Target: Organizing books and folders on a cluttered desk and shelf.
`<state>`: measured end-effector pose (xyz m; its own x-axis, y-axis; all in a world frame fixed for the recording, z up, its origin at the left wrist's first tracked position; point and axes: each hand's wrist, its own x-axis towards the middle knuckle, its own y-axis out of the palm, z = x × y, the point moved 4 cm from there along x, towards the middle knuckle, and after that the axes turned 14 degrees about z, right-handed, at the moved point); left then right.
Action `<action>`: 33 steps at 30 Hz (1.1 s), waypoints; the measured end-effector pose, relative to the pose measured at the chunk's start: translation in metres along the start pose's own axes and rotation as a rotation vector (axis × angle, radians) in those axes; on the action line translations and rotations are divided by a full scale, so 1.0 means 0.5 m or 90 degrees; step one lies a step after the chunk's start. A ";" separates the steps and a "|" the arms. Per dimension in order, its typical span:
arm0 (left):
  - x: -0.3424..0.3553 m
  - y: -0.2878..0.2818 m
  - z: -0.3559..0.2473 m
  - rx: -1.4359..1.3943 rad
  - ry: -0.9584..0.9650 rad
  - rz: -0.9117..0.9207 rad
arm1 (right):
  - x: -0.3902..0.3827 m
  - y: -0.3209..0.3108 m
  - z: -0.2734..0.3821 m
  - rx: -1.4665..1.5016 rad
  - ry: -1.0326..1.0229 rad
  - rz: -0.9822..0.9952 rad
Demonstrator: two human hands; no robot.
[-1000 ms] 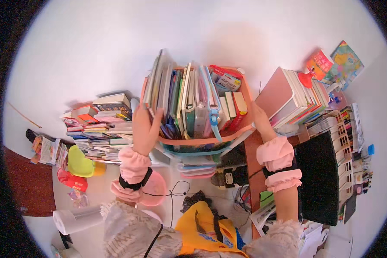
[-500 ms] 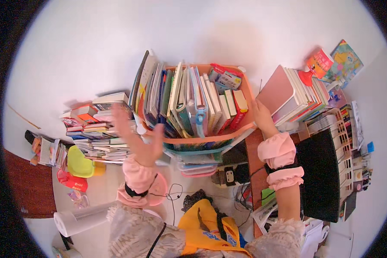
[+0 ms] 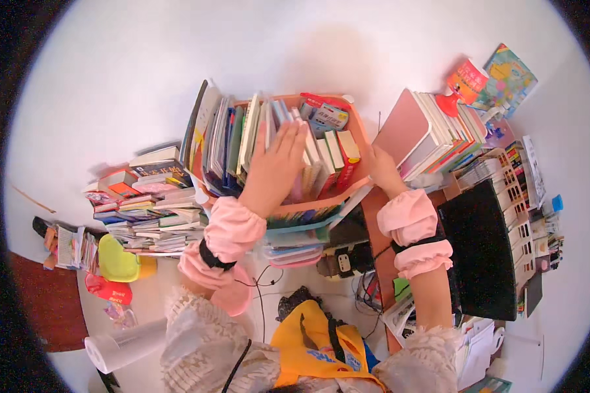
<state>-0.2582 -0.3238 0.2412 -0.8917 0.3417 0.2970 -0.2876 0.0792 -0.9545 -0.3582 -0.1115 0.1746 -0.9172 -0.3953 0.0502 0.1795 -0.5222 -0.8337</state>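
Note:
A storage bin with an orange rim [image 3: 306, 211] stands in the middle, packed with upright books and folders [image 3: 239, 141]. My left hand [image 3: 275, 167] lies over the tops of the books near the bin's middle, its fingers stretched out and holding nothing. At the bin's right side my right hand [image 3: 385, 171] is closed on the rim; some of its fingers are hard to make out. Small boxes [image 3: 328, 116] sit in the bin's far right corner, behind thick books with a red cover [image 3: 349, 157].
Stacked books [image 3: 154, 216] lie left of the bin. Upright books beside a pink binder [image 3: 406, 131] stand on the right, near a black monitor [image 3: 478, 249]. Below are a yellow-green container [image 3: 117, 257], loose cables [image 3: 259, 288] and a white cylindrical appliance [image 3: 124, 344].
My left hand has moved right, from the bin's left front corner to over the books. My right hand stays at the right rim. The whole view has shifted slightly.

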 end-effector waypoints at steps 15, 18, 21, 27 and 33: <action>-0.057 -0.039 0.014 -0.155 -0.115 -0.218 | 0.005 -0.011 0.011 -0.047 0.065 0.026; 0.009 -0.052 0.024 -0.157 -0.184 -0.176 | -0.016 -0.036 -0.004 -0.060 0.000 -0.231; 0.018 -0.035 0.083 -0.164 -0.176 -0.132 | -0.045 -0.042 0.154 -0.071 -0.153 -0.253; -0.061 -0.059 0.045 -0.243 -0.135 -0.265 | -0.013 -0.009 0.303 0.114 -0.141 -0.043; -0.199 0.048 -0.019 -0.435 -0.145 -0.244 | 0.035 0.047 0.336 -0.087 -0.082 0.015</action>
<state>-0.1728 -0.3472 0.1886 -0.8450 -0.0186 0.5344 -0.3761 0.7311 -0.5693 -0.3101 -0.2575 0.2480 -0.8586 -0.5042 0.0926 0.1420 -0.4075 -0.9021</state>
